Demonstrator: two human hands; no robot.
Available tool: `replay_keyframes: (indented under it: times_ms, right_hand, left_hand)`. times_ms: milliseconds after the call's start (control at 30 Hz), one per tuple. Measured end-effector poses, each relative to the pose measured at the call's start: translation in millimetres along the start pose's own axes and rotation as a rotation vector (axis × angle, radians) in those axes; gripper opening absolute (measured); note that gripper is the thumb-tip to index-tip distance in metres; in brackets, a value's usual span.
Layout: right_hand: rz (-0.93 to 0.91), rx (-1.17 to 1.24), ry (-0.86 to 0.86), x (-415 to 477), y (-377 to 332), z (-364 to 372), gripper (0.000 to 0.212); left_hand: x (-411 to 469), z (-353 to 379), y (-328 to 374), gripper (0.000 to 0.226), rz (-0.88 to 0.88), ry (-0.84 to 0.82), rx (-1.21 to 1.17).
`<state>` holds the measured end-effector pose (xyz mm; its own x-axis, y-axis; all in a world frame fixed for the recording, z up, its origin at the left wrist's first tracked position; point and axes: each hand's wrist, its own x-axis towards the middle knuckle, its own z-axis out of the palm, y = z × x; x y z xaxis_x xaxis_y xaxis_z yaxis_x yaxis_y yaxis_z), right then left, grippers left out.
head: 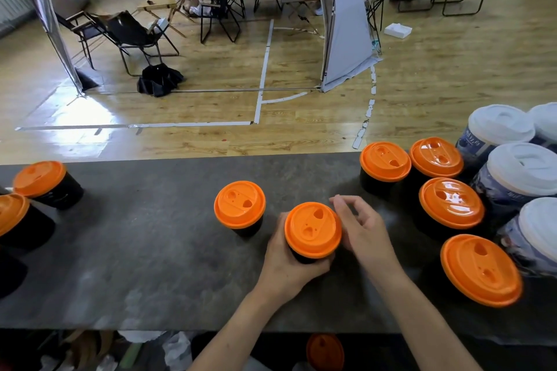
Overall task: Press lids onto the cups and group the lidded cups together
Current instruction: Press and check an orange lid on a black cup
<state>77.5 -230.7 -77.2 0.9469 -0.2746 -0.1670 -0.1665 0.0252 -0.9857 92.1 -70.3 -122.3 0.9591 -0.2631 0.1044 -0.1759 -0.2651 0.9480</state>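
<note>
Left hand (286, 262) grips an orange-lidded black cup (313, 230); contents hidden.

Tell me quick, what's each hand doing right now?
Left hand: closed around the black cup with the orange lid.
Right hand: open, empty, fingers loosely curled beside that cup.

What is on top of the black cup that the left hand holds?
An orange lid sits on the black cup, which the left hand wraps. The lid covers the whole opening, so whatever is inside cannot be seen. The right hand is open beside it.
</note>
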Motion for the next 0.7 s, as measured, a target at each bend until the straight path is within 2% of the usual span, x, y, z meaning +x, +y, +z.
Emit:
replay_keyframes:
  times_ms: [67, 133, 267, 400, 567, 700]
  right_hand:
    - [0.069, 0.036, -0.046, 1.6, -1.2, -0.5, 0.028]
    - [0.035, 0.036, -0.077, -1.1, -0.8, -2.8, 0.027]
    - [-0.176, -0.124, -0.024, -8.5, 0.4, -5.3, 0.018]
    - [-0.333, -0.324, 0.065, -10.3, 5.2, -3.2, 0.014]
    - [-0.146, -0.143, 0.065, -5.4, -1.3, 0.0, 0.016]
    - [-0.109, -0.051, 0.034, -4.6, -1.6, 1.4, 0.014]
  left_hand:
    - [0.7, -0.9, 0.7, 0.075, -0.007, -0.014, -0.002]
    - [1.3, -1.5, 2.7, 0.076, 0.009, -0.018, -0.003]
    - [-1.0, 2.0, 7.7, 0.094, 0.034, 0.011, -0.002]
    - [-2.4, 3.9, 9.4, 0.087, 0.029, 0.038, -0.001]
    - [-0.6, 0.9, 4.2, 0.079, 0.021, 0.015, -0.001]
    - [-0.4, 1.4, 8.0, 0.076, 0.042, 0.034, -0.009]
